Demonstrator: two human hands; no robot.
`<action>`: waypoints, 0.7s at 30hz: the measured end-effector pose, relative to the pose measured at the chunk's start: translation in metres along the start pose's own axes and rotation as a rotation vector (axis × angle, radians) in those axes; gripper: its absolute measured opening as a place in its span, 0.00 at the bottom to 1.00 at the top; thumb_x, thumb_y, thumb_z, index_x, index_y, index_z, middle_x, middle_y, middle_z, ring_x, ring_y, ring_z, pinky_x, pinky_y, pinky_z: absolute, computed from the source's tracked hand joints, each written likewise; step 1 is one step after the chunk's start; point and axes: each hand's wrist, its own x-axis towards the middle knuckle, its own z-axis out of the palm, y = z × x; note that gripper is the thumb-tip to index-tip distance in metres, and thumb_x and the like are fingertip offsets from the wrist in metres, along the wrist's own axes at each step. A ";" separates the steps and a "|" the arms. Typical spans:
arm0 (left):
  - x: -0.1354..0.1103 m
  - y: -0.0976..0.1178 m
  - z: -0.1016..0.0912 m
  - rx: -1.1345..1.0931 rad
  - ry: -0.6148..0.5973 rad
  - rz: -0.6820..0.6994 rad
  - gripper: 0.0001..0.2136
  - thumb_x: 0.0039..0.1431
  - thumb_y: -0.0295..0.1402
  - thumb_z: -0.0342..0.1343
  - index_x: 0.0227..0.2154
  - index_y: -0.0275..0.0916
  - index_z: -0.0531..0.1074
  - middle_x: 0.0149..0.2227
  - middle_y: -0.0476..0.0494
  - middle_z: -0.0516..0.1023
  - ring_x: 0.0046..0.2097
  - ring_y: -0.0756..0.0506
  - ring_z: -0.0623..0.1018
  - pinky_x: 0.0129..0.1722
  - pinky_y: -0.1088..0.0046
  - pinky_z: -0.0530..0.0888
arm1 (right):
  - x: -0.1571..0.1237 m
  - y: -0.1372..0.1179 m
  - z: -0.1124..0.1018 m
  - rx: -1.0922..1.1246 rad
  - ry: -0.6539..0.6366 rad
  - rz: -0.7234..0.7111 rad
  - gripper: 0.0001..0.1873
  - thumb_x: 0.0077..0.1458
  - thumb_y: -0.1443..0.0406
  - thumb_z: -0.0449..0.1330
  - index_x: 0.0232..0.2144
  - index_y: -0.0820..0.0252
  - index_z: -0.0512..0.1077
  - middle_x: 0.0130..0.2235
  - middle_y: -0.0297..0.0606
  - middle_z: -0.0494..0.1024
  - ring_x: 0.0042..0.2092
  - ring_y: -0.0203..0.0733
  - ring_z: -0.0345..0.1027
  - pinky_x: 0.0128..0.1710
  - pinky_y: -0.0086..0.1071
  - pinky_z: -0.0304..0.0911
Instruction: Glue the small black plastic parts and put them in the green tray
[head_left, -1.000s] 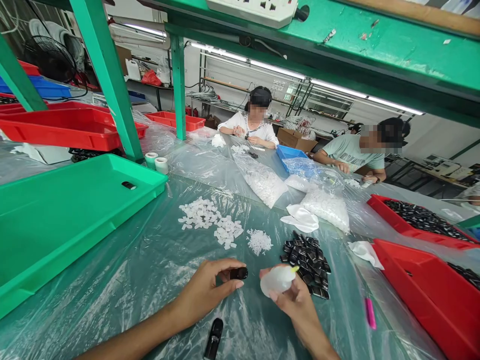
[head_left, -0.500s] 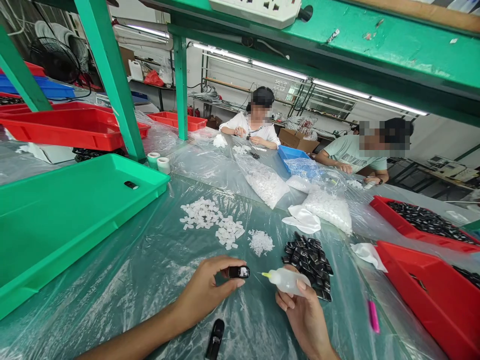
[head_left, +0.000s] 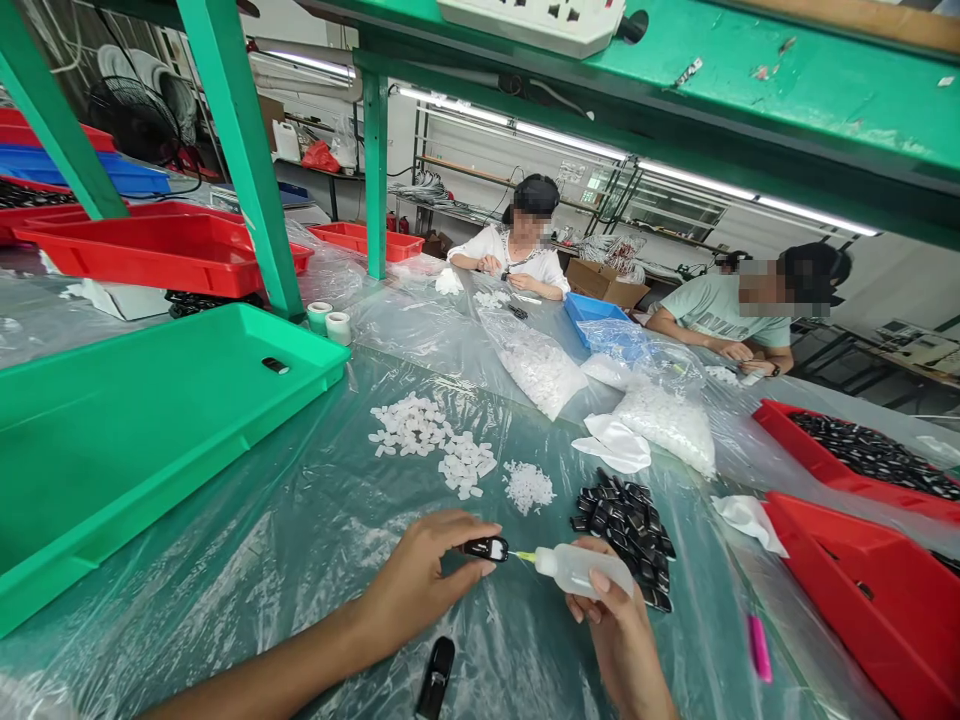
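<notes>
Between thumb and fingers, my left hand pinches a small glossy black plastic part with a whitish patch on its face. My right hand is closed around a translucent squeeze bottle with a yellow-green needle tip. The needle points left, and its end is at or very near the black part; contact I cannot tell. Below my hands another black part lies on the plastic-covered table. Beyond them are a heap of black parts, a pile of white pieces and smaller white bits.
A green tray on the left holds one black part. Red trays stand on the right, near a pink stick. Clear bags of white pieces lie farther back. Two people sit across the table under a green shelf frame.
My right hand has brought the bottle's needle up to the black part. My left hand has tilted that part slightly. The whole view has shifted a little.
</notes>
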 end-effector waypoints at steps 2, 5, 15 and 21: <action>0.000 -0.003 0.000 0.037 -0.013 0.009 0.16 0.57 0.36 0.54 0.49 0.52 0.69 0.44 0.46 0.74 0.43 0.43 0.73 0.24 0.79 0.68 | -0.001 -0.002 -0.002 -0.059 0.000 -0.042 0.17 0.47 0.55 0.62 0.36 0.59 0.70 0.26 0.33 0.66 0.24 0.32 0.51 0.22 0.25 0.53; 0.000 -0.006 0.000 0.048 -0.036 0.025 0.16 0.57 0.36 0.53 0.49 0.53 0.68 0.46 0.46 0.73 0.46 0.42 0.72 0.30 0.77 0.71 | -0.003 -0.003 -0.005 -0.105 0.006 -0.075 0.18 0.46 0.54 0.63 0.36 0.59 0.71 0.30 0.36 0.70 0.27 0.35 0.56 0.24 0.26 0.56; -0.001 -0.003 0.001 0.048 -0.078 0.016 0.17 0.57 0.36 0.54 0.50 0.54 0.67 0.46 0.47 0.74 0.45 0.43 0.72 0.34 0.75 0.71 | -0.003 0.004 -0.011 -0.144 0.026 -0.105 0.18 0.48 0.55 0.62 0.39 0.58 0.71 0.33 0.39 0.73 0.29 0.39 0.63 0.26 0.27 0.61; -0.001 -0.005 0.001 0.021 -0.103 0.000 0.17 0.57 0.37 0.53 0.51 0.55 0.66 0.48 0.48 0.73 0.45 0.43 0.73 0.27 0.78 0.70 | -0.005 0.002 -0.016 -0.170 -0.008 -0.148 0.19 0.46 0.55 0.63 0.40 0.56 0.71 0.34 0.39 0.74 0.33 0.42 0.67 0.31 0.29 0.64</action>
